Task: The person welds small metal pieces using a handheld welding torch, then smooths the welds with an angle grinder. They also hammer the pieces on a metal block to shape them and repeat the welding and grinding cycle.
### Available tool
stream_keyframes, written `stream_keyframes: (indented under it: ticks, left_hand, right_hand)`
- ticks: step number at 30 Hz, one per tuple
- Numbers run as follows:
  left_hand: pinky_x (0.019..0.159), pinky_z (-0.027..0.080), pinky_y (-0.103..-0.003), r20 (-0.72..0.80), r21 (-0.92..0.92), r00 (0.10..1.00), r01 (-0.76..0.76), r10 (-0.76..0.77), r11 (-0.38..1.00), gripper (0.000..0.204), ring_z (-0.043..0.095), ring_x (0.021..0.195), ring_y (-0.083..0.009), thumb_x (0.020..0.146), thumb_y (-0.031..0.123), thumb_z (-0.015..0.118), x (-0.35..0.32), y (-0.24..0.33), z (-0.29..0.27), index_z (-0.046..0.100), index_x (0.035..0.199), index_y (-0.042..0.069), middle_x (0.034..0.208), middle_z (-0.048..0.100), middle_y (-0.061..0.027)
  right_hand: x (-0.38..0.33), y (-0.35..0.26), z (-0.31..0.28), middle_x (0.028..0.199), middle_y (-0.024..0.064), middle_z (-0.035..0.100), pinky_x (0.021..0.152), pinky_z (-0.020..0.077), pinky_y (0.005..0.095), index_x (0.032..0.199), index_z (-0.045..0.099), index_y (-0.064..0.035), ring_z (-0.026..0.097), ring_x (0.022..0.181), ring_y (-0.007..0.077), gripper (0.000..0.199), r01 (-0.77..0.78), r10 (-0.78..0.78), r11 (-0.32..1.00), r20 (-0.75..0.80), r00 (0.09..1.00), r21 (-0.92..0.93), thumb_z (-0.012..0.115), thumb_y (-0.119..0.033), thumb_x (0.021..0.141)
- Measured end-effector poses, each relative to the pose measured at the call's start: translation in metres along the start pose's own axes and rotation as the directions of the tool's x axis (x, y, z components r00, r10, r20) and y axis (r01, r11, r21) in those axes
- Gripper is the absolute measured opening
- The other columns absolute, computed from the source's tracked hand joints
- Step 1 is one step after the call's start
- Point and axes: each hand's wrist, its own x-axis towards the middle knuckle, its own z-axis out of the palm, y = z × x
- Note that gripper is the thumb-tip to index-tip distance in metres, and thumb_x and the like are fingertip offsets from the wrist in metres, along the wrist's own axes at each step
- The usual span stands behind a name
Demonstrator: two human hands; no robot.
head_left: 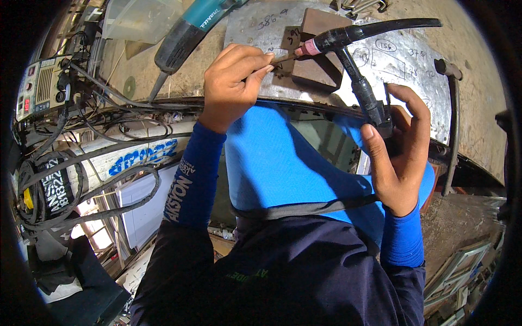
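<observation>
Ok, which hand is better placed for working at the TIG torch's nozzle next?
Left hand, I'd judge: its fingers pinch a thin rod at the pink nozzle, while the right hand holds the TIG torch by its handle.

- A gap is running between the power tool and left hand.
- Torch is overhanging the brown block — barring the middle.
- Rightward, metal plate is offering room.

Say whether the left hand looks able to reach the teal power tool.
Likely yes: nothing visible separates the left hand from the power tool, but that hand holds a thin rod.
</observation>
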Motion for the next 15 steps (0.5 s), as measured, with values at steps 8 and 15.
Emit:
stream_keyframes:
  ticks: [8, 15]
  left_hand:
    - [0.083, 0.058, -0.035, -0.039, 0.032, 0.998, -0.044, 0.045, 0.999, 0.021, 0.073, 0.089, -0.0262, 0.085, -0.007, 0.080, -0.015, -0.017, 0.003, 0.080, 0.106, -0.002, 0.099, 0.077, -0.0150]
    - [0.079, 0.057, -0.034, 0.007, -0.009, 1.000, -0.004, 0.004, 1.000, 0.016, 0.072, 0.086, -0.0252, 0.084, -0.008, 0.080, 0.000, -0.002, 0.001, 0.080, 0.099, -0.003, 0.094, 0.075, -0.0143]
  right_hand:
    - [0.002, -0.005, -0.007, 0.142, 0.0117, 0.058, 0.097, 0.0526, 0.0316, 0.146, 0.053, 0.0008, 0.064, 0.112, 0.0176, 0.054, -0.035, 0.040, 0.994, 0.050, 0.998, -0.099, 0.072, 0.006, 0.095]
    - [0.001, 0.001, -0.004, 0.145, 0.0125, 0.056, 0.101, 0.0507, 0.0305, 0.151, 0.046, 0.0010, 0.064, 0.118, 0.0191, 0.061, -0.009, 0.009, 1.000, -0.018, 1.000, 0.002, 0.072, 0.005, 0.097]
